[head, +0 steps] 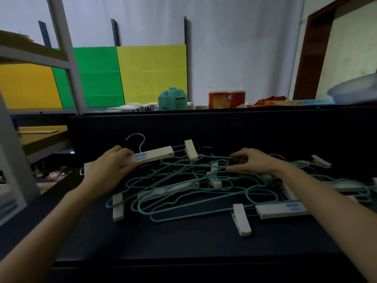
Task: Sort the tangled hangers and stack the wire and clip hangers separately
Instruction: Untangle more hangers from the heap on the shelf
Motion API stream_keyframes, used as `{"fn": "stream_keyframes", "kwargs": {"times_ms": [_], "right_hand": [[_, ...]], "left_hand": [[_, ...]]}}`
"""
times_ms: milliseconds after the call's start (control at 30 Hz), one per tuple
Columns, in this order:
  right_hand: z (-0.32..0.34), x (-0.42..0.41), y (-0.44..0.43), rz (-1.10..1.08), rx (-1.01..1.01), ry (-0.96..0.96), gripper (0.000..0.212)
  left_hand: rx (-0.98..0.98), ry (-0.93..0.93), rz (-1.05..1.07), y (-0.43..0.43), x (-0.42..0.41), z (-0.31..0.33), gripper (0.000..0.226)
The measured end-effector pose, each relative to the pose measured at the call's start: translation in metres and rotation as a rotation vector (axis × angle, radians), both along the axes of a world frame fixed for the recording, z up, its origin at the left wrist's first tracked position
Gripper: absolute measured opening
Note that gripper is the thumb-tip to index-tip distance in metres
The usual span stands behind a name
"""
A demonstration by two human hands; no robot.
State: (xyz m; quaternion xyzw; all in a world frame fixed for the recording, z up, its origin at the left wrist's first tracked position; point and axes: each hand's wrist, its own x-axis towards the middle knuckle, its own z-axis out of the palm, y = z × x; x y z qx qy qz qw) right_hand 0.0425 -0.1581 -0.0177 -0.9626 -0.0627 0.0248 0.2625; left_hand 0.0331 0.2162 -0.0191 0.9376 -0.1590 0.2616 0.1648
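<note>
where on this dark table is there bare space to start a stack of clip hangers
The widest bare patch is the near strip of the dark table, between its front edge and the tangled pile. A narrower band runs behind the pile, below the dark back panel. The middle and right are crowded with teal wire hangers and white clip hangers.

"alain" on white clip hangers (152, 156)

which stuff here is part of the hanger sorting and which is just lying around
Job: white clip hanger in the left hand; teal wire hangers under the right hand; clip hanger at front right.

Lying about: teal bottle, tissue pack, clear tub.
</note>
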Motion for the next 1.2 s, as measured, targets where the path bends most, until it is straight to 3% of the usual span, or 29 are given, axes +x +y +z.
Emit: {"fn": "stream_keyframes", "kwargs": {"times_ms": [100,333,533,900,1200], "right_hand": [[0.0,0.003,0.019,0.03,-0.091,-0.076,0.086],[0.022,-0.017,0.023,-0.027,-0.385,-0.363,0.091],[0.026,-0.064,-0.022,-0.175,-0.376,-0.42,0.089],[0.018,-0.175,-0.156,-0.443,-0.314,-0.363,0.09],[0.013,-0.248,-0.294,-0.519,-0.313,-0.289,0.096]], "left_hand": [[0.011,0.0,0.01,0.001,0.0,0.002,0.039],[0.001,-0.023,-0.022,-0.005,0.0,0.01,0.04],[0.041,-0.052,-0.129,-0.052,-0.001,0.018,0.039],[0.052,-0.11,-0.389,-0.204,-0.019,0.019,0.034],[-0.004,-0.065,-0.449,-0.345,-0.062,0.013,0.036]]}}
